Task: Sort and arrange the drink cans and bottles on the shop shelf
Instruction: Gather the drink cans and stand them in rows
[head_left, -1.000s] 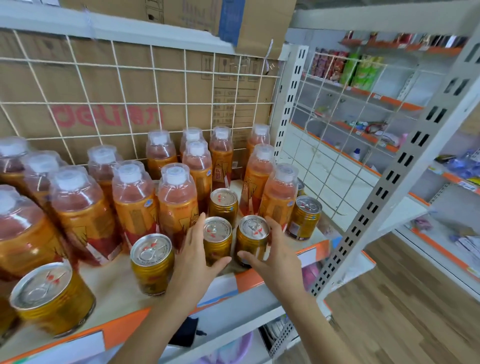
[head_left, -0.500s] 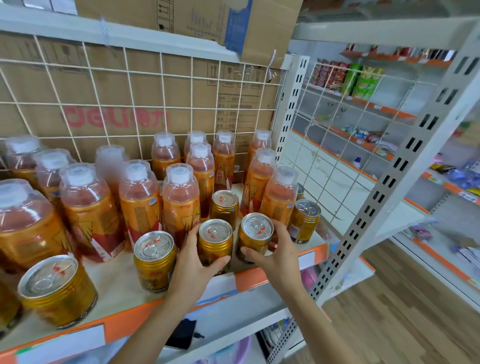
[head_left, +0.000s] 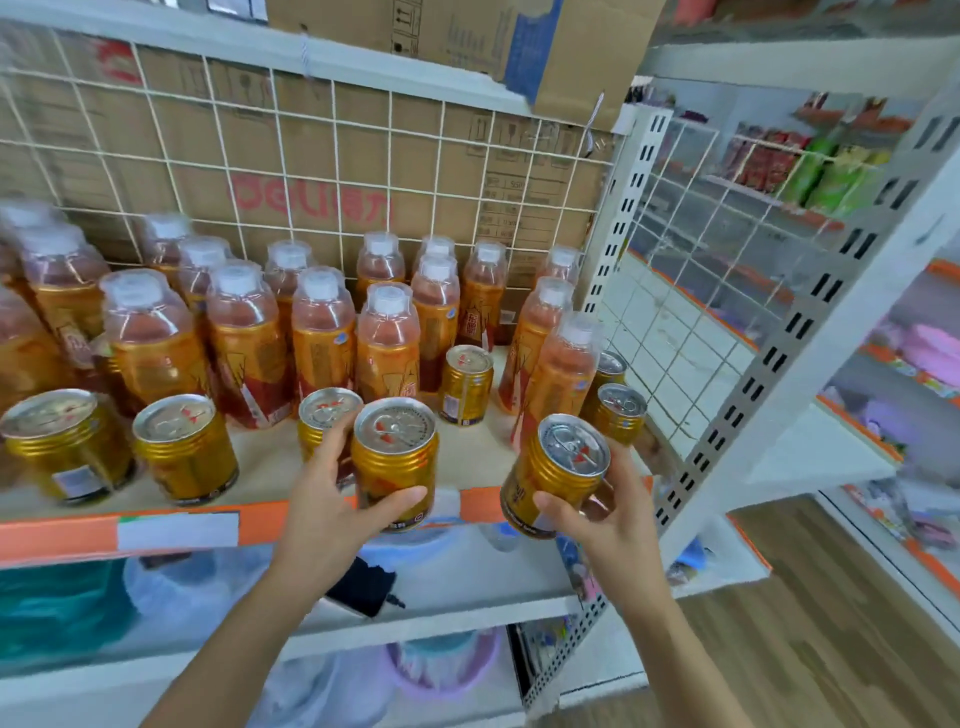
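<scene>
At the shelf (head_left: 62, 535) edge, my left grip (head_left: 332, 504) clasps a ribbed gold can (head_left: 396, 467); my right grip (head_left: 610, 514), a seemingly sealed second can (head_left: 558, 478).

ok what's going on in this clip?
A person is sorting drinks on a shop shelf. The left hand holds one gold can, the right hand a second can, both raised at the shelf's front edge. More cans stand on the shelf, with rows of orange bottles behind them.
</scene>
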